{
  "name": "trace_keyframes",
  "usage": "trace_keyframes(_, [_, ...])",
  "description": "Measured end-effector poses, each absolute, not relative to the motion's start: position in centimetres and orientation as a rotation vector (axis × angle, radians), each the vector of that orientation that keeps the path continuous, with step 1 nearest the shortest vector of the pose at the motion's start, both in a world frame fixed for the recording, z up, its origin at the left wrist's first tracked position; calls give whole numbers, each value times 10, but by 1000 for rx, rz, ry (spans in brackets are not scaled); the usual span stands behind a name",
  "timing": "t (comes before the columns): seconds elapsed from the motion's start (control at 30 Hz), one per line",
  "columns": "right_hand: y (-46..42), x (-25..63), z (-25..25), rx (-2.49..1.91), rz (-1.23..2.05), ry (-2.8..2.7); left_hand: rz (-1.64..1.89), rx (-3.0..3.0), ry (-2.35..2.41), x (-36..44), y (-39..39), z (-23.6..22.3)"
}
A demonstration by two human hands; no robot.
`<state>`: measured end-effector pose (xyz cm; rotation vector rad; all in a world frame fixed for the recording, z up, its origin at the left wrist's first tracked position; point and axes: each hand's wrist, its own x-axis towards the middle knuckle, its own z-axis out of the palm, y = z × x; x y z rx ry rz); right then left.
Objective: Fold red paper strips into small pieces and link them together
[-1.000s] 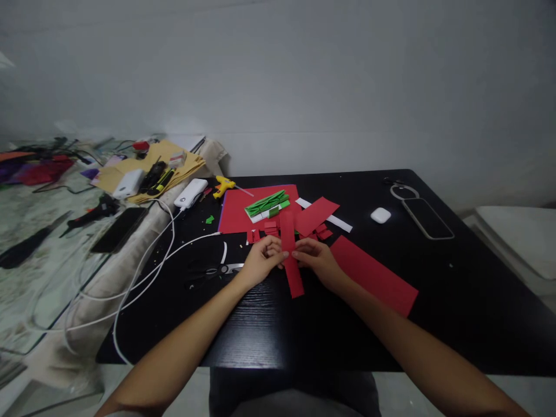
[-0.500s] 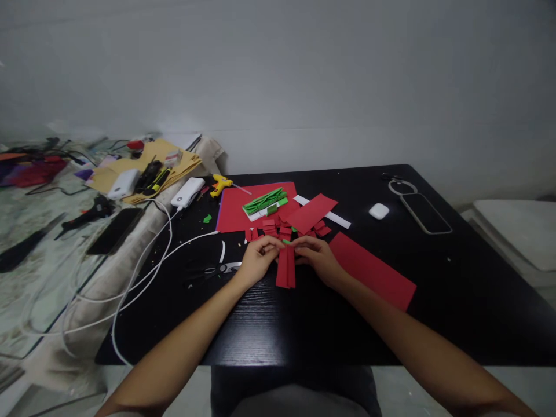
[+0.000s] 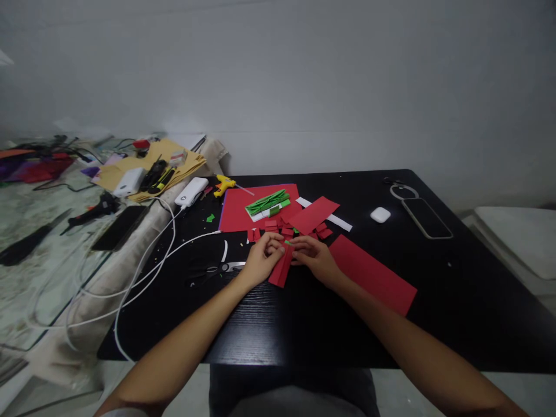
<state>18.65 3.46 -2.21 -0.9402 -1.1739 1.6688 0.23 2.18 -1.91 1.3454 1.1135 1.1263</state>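
Left hand point(image 3: 263, 258): curled, pinching the folded red strip point(image 3: 280, 272)
Right hand point(image 3: 317, 258): fingers bent at the strip's upper end; grip unclear
Strip: slanting between both hands, over the bench point(image 3: 252, 339)

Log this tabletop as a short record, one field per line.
Left hand: holds the red paper strip
Right hand: at the strip's far end; contact unclear
Beyond right forearm: large red sheet
Left of hands: scissors
Beyond hands: folded green paper, yellow glue gun
Far right: small white case, phone
Surface: black table
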Motion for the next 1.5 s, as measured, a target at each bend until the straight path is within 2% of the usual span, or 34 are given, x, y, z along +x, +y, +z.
trace_keyframes(0.1, [30,187,-22,-914,1601,-1370,1124,1337,1117,2,22,-16])
trace_keyframes(0.3, [30,192,-20,-841,1242,-1797,1127,1298,1116,3,24,-15])
trace_keyframes(0.63, [30,194,-15,-826,907,-2029,1097,1278,1109,3,25,-16])
trace_keyframes(1.27, [38,196,-25,-856,949,-1884,968,1322,1017,-5,27,-2])
trace_keyframes(1.5, [38,197,-23,-860,1153,-1778,908,1274,895,-8,27,-5])
